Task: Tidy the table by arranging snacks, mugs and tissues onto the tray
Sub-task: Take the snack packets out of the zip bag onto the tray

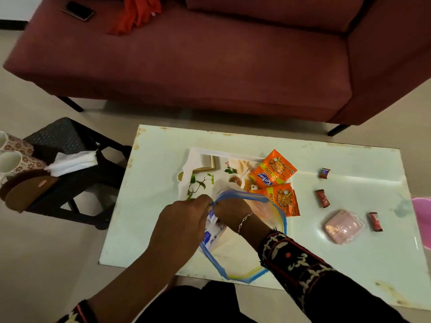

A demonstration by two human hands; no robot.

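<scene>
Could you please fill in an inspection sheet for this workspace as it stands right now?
Surface: white table, worn edges.
Job's things: printed tray holding two orange snack packets; three small red sweets and a pink box on the table; mugs and tissues on the side stool.
Clutter: zip bag over the tray.
Hands: left hand and right hand both grip the bag's mouth.
Cables: nothing seen.
Surroundings: maroon sofa with phone, red cloth.

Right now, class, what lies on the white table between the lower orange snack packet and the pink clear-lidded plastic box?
One small dark red wrapped candy lies there in the head view; otherwise bare white table.
</scene>
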